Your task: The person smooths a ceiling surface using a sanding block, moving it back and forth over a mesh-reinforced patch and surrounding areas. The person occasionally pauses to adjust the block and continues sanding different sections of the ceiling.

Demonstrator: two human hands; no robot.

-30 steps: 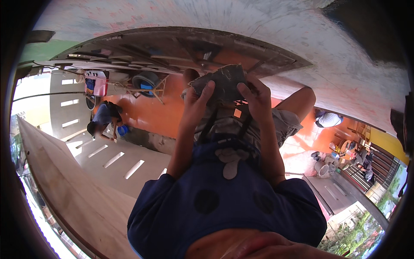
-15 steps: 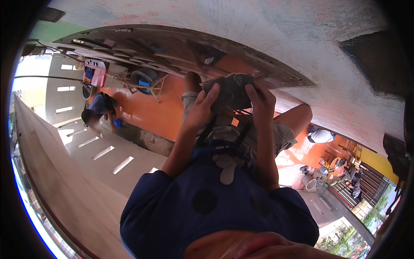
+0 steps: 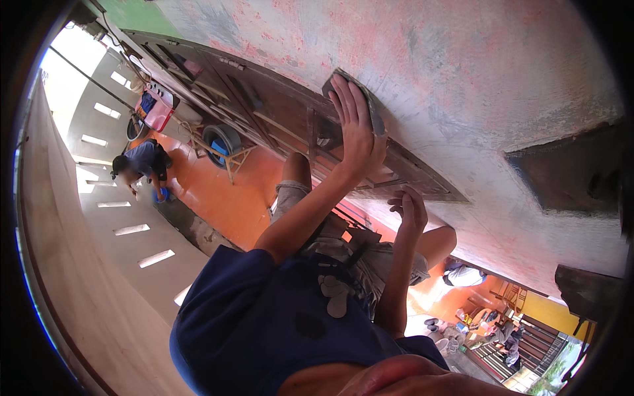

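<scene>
Head view, only one. Your left hand [image 3: 356, 135] is raised and pressed flat against the wall [image 3: 475, 86], fingers [image 3: 343, 99] stretched out and close together, palm on a dark sanding pad [image 3: 370, 105]. The pad sits between your palm and the wall, its dark edge showing above your fingertips and along the right side of the hand. It is held by pressure rather than by a closed fist; the thumb side is hidden, so you cannot tell whether the thumb hooks around it.

Your right hand [image 3: 409, 211] hangs lower, open and loose, fingers slightly curled, holding nothing. It is near the wall below the dark wooden door [image 3: 277, 112] but touching it or not is unclear.

The wall is patchy, pink and grey. The pad lies where the wall meets the door's upper edge. Your knees and grey shorts [image 3: 356, 257] show below the hands, your navy shirt [image 3: 277, 323] fills the lower middle.

Far left, another person [image 3: 142, 165] crouches on the orange floor [image 3: 224, 191], well apart from you. A blue-and-black wheel [image 3: 221, 142] rests by a small wooden stand [image 3: 231, 158]. A pale plank [image 3: 72, 277] runs along the left rim.
</scene>
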